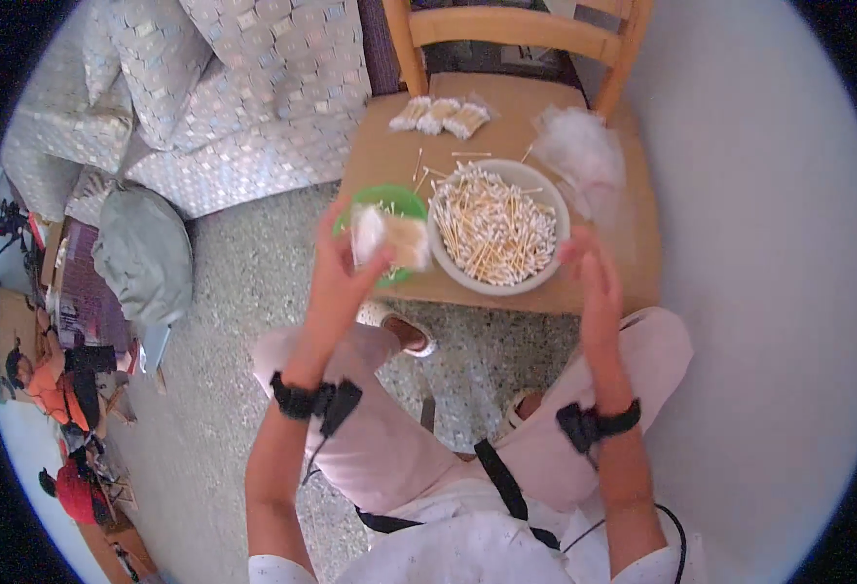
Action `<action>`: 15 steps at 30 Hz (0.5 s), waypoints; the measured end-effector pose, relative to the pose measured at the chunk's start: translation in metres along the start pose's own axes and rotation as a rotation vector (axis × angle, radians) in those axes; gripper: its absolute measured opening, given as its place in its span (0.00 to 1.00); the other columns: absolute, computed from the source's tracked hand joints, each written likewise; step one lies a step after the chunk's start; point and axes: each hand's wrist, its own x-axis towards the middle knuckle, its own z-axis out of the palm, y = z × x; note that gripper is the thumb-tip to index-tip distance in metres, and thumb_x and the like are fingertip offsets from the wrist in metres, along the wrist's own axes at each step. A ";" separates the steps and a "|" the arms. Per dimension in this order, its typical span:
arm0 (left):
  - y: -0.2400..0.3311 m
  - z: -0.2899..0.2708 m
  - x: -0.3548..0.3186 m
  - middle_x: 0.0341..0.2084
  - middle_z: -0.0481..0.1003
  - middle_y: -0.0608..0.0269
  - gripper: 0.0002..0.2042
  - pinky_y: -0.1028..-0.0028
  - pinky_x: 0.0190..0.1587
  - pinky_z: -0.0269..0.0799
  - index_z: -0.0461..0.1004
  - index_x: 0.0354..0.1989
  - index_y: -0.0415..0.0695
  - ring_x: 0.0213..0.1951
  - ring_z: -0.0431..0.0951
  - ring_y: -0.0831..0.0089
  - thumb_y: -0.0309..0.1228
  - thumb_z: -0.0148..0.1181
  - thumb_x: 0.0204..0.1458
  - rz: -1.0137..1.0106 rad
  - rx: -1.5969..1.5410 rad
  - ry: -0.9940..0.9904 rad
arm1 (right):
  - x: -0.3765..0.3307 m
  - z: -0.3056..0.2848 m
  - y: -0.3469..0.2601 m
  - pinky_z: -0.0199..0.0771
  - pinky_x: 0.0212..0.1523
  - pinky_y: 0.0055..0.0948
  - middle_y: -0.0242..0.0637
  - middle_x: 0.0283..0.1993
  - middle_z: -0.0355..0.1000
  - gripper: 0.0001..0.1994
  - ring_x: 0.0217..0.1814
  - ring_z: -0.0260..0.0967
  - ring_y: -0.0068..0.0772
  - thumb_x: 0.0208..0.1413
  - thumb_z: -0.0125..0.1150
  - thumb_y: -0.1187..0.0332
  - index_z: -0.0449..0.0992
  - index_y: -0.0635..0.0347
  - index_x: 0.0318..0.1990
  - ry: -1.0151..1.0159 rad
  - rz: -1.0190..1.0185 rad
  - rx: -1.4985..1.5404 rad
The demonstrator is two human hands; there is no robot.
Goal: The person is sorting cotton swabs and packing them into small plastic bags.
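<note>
My left hand point(339, 268) grips a small clear bag of cotton swabs point(404, 240), white-tipped with pale wooden sticks, over a green bowl point(365, 195). The bag hides much of that bowl, where a few swabs show inside. To its right stands a white bowl point(557, 200) heaped with loose cotton swabs point(496, 224). My right hand point(592, 265) is at this bowl's right rim, its fingers stretched out and slightly blurred, with nothing visible in them. Whether it touches the rim I cannot tell.
Three filled swab bags point(438, 117) lie in a row at the back of the wooden chair's seat point(370, 156). A pile of clear plastic bags point(579, 151) sits at the back right. Several stray swabs point(419, 165) lie behind the bowls. A wall point(759, 243) rises on the right.
</note>
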 end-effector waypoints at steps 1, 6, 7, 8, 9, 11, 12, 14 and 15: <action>0.007 0.000 0.022 0.45 0.72 0.51 0.34 0.71 0.49 0.70 0.50 0.61 0.40 0.46 0.74 0.67 0.26 0.63 0.49 0.086 0.123 0.049 | 0.026 -0.007 -0.001 0.64 0.52 0.29 0.35 0.46 0.71 0.19 0.46 0.66 0.27 0.64 0.45 0.57 0.68 0.63 0.53 0.054 0.017 -0.028; 0.020 0.006 0.130 0.34 0.75 0.52 0.25 0.71 0.41 0.71 0.67 0.48 0.38 0.36 0.76 0.69 0.44 0.63 0.49 0.248 0.536 0.093 | 0.128 -0.025 0.034 0.65 0.53 0.33 0.40 0.48 0.70 0.20 0.49 0.67 0.36 0.55 0.57 0.64 0.67 0.54 0.55 0.111 -0.082 -0.462; 0.024 0.010 0.148 0.29 0.76 0.51 0.25 0.69 0.39 0.72 0.71 0.41 0.37 0.34 0.77 0.66 0.49 0.61 0.49 0.120 0.626 0.032 | 0.139 -0.030 0.048 0.65 0.53 0.33 0.40 0.48 0.70 0.20 0.49 0.67 0.36 0.55 0.57 0.64 0.67 0.54 0.55 0.120 -0.093 -0.458; 0.025 0.017 0.164 0.24 0.76 0.50 0.27 0.67 0.37 0.72 0.75 0.34 0.36 0.31 0.79 0.62 0.54 0.59 0.48 -0.007 0.709 -0.032 | 0.152 -0.039 0.062 0.64 0.55 0.37 0.42 0.52 0.67 0.23 0.53 0.65 0.41 0.52 0.60 0.64 0.67 0.52 0.56 0.084 -0.213 -0.737; 0.023 0.020 0.175 0.24 0.76 0.50 0.27 0.67 0.37 0.72 0.75 0.34 0.36 0.31 0.79 0.62 0.54 0.59 0.48 0.004 0.715 -0.024 | 0.162 -0.037 0.063 0.63 0.57 0.41 0.44 0.57 0.65 0.26 0.57 0.63 0.46 0.49 0.63 0.63 0.66 0.50 0.58 0.038 -0.332 -1.006; 0.017 0.027 0.196 0.22 0.76 0.45 0.28 0.62 0.35 0.73 0.76 0.28 0.35 0.30 0.78 0.53 0.56 0.58 0.47 0.296 0.842 -0.037 | 0.169 -0.040 0.068 0.61 0.59 0.45 0.44 0.60 0.62 0.28 0.60 0.59 0.48 0.47 0.64 0.61 0.66 0.50 0.58 -0.020 -0.312 -1.063; 0.016 0.035 0.207 0.22 0.76 0.45 0.28 0.62 0.35 0.73 0.76 0.28 0.35 0.30 0.78 0.53 0.56 0.58 0.47 0.301 0.839 -0.039 | 0.168 -0.042 0.070 0.59 0.60 0.49 0.44 0.63 0.59 0.30 0.63 0.56 0.50 0.46 0.66 0.59 0.65 0.50 0.59 -0.087 -0.274 -1.133; 0.013 0.041 0.224 0.26 0.76 0.43 0.27 0.57 0.36 0.72 0.77 0.29 0.35 0.33 0.78 0.49 0.55 0.60 0.45 0.209 1.170 -0.085 | 0.162 -0.033 0.064 0.58 0.61 0.50 0.45 0.63 0.58 0.32 0.63 0.56 0.50 0.45 0.67 0.58 0.65 0.50 0.59 -0.137 -0.235 -1.192; 0.012 0.045 0.234 0.26 0.76 0.43 0.27 0.57 0.36 0.72 0.77 0.29 0.35 0.33 0.78 0.49 0.55 0.60 0.45 0.213 1.171 -0.080 | 0.161 -0.034 0.058 0.57 0.61 0.51 0.45 0.64 0.58 0.33 0.64 0.55 0.50 0.43 0.67 0.57 0.64 0.51 0.60 -0.173 -0.201 -1.267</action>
